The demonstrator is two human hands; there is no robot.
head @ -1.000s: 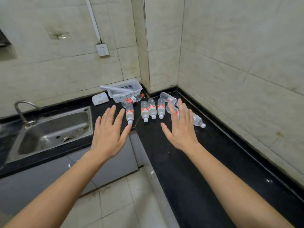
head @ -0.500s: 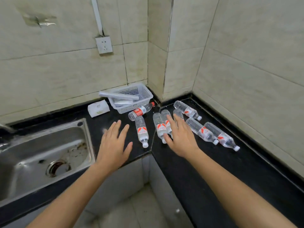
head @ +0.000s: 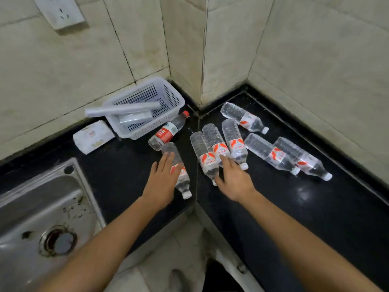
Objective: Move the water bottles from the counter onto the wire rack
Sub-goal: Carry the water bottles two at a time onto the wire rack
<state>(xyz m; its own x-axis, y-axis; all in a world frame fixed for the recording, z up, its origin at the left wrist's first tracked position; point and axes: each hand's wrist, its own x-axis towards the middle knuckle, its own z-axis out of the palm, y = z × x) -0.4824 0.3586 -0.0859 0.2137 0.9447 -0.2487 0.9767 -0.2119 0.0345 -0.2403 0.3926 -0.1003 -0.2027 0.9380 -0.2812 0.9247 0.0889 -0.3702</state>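
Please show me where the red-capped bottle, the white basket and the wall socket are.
red-capped bottle (head: 165, 132): head view, on its red label.
white basket (head: 144, 131): head view, on its perforated front wall.
wall socket (head: 61, 11): head view, on its faceplate.

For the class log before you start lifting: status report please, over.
Left grip open, fingers laid on one lying bottle. Right grip open, touching the three-bottle cluster. Bottles lie on counter; wire rack not in view. Nothing blocking.

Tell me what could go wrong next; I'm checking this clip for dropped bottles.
1. The bottle under the left hand lies loose with its cap near the counter edge; a nudge might roll it off.
2. The right hand reaches three touching bottles; lifting one could scatter the others.
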